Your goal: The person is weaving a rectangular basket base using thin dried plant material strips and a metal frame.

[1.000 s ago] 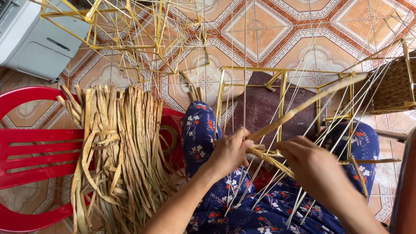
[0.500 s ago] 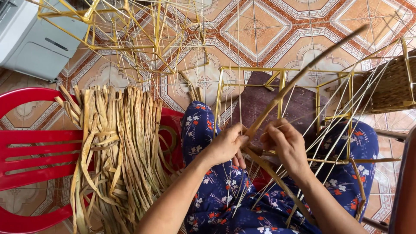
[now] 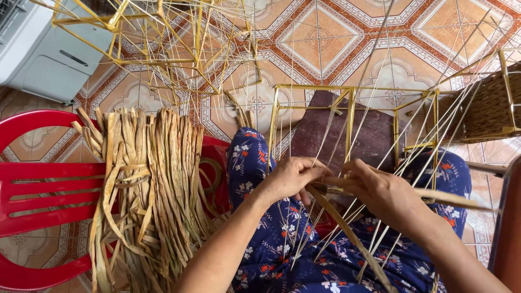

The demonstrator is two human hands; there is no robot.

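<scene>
We are mid-weave: our left hand [image 3: 290,179] and right hand [image 3: 380,192] sit close together, both pinching a flat reed strip [image 3: 347,233] threaded through the yellow wire frame [image 3: 350,116] on our lap. The next pass likely calls for a fresh strip from the bundle of dried reeds [image 3: 149,184] lying left of our left hand

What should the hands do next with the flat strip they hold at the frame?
Probably draw the flat strip snug across the thin wire uprights. Both the left hand and right hand pinch it where it crosses them, and its long tail hangs loose over the lap.
</scene>
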